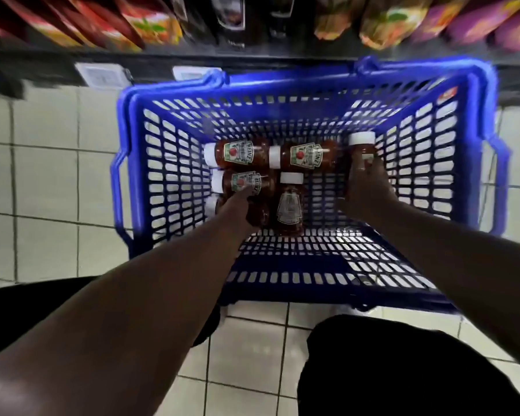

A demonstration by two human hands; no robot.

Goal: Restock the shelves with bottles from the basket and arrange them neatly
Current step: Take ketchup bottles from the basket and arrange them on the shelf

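Dim, motion-blurred, perhaps fisheye-bent edges.

A pale tiled floor [45,181] carries a blue plastic basket [150,163], which stands just before the dark base of a shelf [282,60]; blurred packets [150,25] line the shelf beyond the basket.
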